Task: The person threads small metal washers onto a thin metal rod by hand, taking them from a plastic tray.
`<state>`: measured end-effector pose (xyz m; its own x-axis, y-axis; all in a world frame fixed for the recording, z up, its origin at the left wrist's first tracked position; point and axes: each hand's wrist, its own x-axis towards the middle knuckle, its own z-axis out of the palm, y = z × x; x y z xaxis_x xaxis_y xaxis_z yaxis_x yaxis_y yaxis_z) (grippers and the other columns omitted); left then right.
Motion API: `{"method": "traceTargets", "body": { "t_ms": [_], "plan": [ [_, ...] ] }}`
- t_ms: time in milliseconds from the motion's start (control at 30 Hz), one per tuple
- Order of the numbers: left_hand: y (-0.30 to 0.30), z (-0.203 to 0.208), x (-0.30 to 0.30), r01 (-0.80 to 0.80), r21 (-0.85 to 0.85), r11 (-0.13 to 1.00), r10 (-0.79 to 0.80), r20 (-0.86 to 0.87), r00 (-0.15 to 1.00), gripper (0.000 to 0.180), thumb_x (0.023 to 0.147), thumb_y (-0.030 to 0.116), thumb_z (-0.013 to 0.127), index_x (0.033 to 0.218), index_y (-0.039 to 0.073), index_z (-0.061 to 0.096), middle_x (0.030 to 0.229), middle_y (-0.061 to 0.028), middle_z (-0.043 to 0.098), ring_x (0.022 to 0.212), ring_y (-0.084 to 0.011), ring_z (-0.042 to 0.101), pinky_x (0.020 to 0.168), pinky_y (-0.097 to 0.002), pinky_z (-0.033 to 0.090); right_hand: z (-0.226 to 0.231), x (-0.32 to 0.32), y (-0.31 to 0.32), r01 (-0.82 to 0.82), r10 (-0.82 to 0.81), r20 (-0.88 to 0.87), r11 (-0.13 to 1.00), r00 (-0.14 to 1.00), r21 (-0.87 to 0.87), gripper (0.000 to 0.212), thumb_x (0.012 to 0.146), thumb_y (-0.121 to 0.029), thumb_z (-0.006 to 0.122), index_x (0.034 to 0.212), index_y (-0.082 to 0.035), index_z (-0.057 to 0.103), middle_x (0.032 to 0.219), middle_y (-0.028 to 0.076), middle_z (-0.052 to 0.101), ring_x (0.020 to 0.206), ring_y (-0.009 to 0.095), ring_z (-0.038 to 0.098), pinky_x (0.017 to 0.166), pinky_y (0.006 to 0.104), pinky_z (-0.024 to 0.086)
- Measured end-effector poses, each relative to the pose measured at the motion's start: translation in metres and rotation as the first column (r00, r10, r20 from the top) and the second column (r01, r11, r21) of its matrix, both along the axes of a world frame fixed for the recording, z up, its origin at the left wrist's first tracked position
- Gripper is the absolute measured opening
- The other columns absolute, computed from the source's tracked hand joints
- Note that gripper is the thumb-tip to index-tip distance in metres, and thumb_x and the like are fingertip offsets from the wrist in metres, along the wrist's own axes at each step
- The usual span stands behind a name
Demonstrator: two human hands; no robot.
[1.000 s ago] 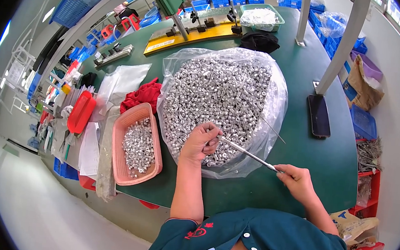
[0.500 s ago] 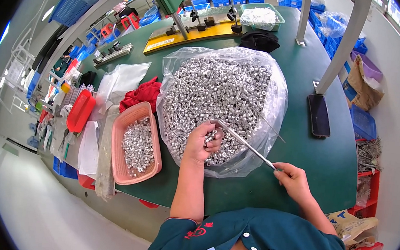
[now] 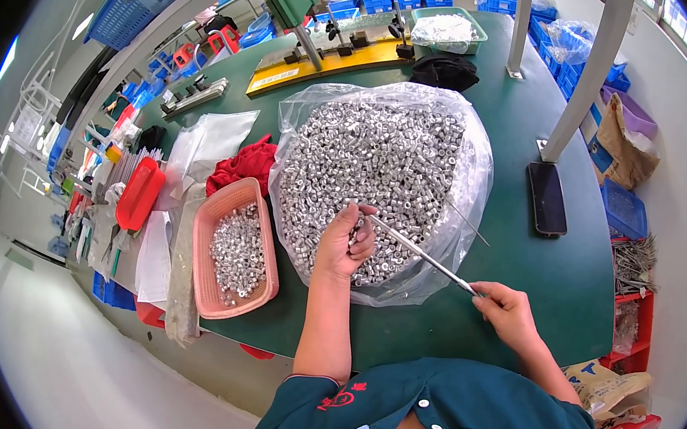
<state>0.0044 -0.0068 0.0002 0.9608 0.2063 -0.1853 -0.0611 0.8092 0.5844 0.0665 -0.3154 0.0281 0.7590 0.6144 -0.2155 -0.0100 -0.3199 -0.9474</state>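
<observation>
My right hand [image 3: 506, 310] pinches the lower end of a thin metal rod [image 3: 426, 257], which slants up and left over the bag. At the rod's upper end is my left hand [image 3: 347, 242], thumb and forefinger pressed together against the tip. Its other fingers curl over what look like small metal rings, mostly hidden in the palm. Under the rod, a clear plastic bag [image 3: 475, 157] lies spread open, heaped with small silvery metal rings [image 3: 374, 155]. A second thin rod [image 3: 469, 220] rests across the heap's right side.
Left of the bag stands a pink basket [image 3: 199, 271] holding more rings, with a red cloth [image 3: 242, 166] behind it. A phone [image 3: 547, 199] lies to the right near a metal post [image 3: 579, 105]. Farther back are a yellow-based fixture [image 3: 333, 65], a black cloth [image 3: 446, 72] and a green tray [image 3: 480, 34].
My left hand has shifted slightly left and up, its fingertips still at the rod's upper end. The rod has tilted a little, and my right hand stays nearly in place.
</observation>
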Motion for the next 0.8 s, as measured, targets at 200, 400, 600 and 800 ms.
{"method": "traceTargets", "body": {
  "t_ms": [200,400,600,800],
  "plan": [
    [0.0,0.005,-0.001,0.051,0.058,0.997,-0.049,-0.033,0.998,0.027,0.09,0.023,0.054,0.099,-0.003,0.058,0.056,-0.0016,0.043,0.038,-0.0065,0.031,0.034,-0.0198,0.022,0.002,0.002,0.001,-0.012,0.012,0.016,1.0,1.0,-0.018,0.021,0.082,-0.009,0.061,0.103,-0.005,0.065,0.058,0.001,0.049,0.054,0.006,0.043,0.051,0.0224,0.037],
    [-0.003,0.008,-0.001,0.028,0.045,0.999,-0.024,-0.091,0.996,0.026,0.089,0.019,0.054,0.1,-0.004,0.057,0.055,-0.0022,0.043,0.038,-0.0067,0.032,0.034,-0.0202,0.022,0.009,0.003,0.001,-0.015,0.028,0.153,0.996,0.988,-0.089,0.021,0.081,-0.008,0.061,0.102,-0.006,0.065,0.062,0.007,0.055,0.057,0.008,0.048,0.055,0.0241,0.042],
    [-0.001,0.009,-0.001,0.054,0.149,0.987,-0.04,-0.094,0.995,0.025,0.089,0.016,0.053,0.099,-0.007,0.057,0.055,-0.0027,0.045,0.038,-0.0065,0.034,0.034,-0.0199,0.023,0.013,0.0,0.002,0.033,0.018,0.502,0.995,0.865,-0.093,0.02,0.077,-0.007,0.064,0.097,-0.008,0.066,0.07,0.01,0.062,0.058,0.02,0.058,0.055,0.0279,0.045],
    [-0.007,0.013,0.0,0.006,0.367,0.93,0.052,-0.146,0.988,0.022,0.089,0.015,0.053,0.097,-0.004,0.059,0.055,-0.0019,0.048,0.037,-0.0049,0.034,0.035,-0.0181,0.022,0.006,-0.003,0.003,0.034,0.013,0.618,0.997,0.786,-0.064,0.021,0.077,-0.008,0.065,0.098,-0.009,0.067,0.068,0.01,0.061,0.056,0.019,0.057,0.053,0.028,0.044]
  ]
}}
